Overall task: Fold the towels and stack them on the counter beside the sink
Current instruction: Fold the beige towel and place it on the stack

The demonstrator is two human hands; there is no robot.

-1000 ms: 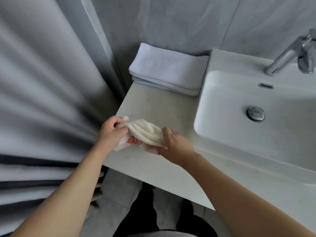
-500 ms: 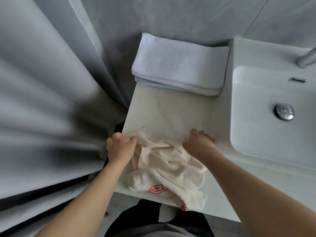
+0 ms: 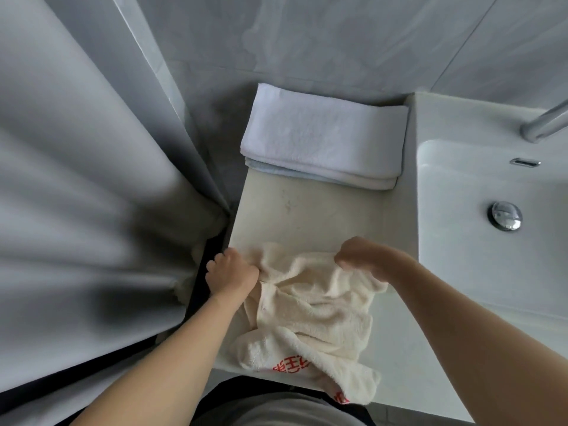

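Observation:
A crumpled cream towel (image 3: 310, 315) with red print lies on the near part of the counter (image 3: 310, 210), its lower end hanging over the front edge. My left hand (image 3: 232, 273) grips the towel's far left corner. My right hand (image 3: 362, 256) pinches its far right corner, slightly raised. A stack of folded towels (image 3: 322, 136), white on top and pale blue below, sits at the back of the counter against the wall.
The white sink (image 3: 491, 216) with its drain plug (image 3: 505, 216) lies right of the counter, and the faucet (image 3: 544, 121) is at the right edge. A grey curtain (image 3: 92, 195) hangs close on the left. A tiled wall stands behind.
The bunched towel has been pulled open across the counter. My hands moved apart to its two far corners, and the right hand now lifts its corner a little.

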